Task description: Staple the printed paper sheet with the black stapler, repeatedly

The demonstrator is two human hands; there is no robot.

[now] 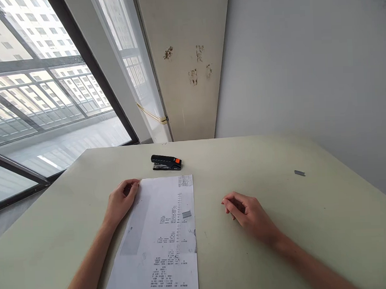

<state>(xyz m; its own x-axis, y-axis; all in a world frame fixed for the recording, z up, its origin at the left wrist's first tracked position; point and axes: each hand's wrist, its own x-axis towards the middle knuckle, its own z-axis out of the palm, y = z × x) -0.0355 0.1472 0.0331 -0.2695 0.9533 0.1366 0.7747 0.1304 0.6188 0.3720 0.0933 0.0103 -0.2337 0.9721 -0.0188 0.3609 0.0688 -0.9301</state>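
Note:
A white printed sheet of paper [165,239] lies flat on the table, its text upside down to me. My left hand [121,201] rests at its upper left corner, fingers curled in and fingertips by the edge; I see nothing held. Right of the sheet, my right hand [247,212] lies on the tabletop with its fingers closed and nothing visible in them. A black stapler [166,162] with an orange patch lies just beyond the sheet's top edge. One short grey strip of staples [186,214] sits on the paper's right side.
Another grey strip of staples [299,173] lies at the right on the pale green table [276,158]. Behind the table are a grey wall [305,71], a beige panel [191,106] with brown marks, and a glass window [49,82] at the left.

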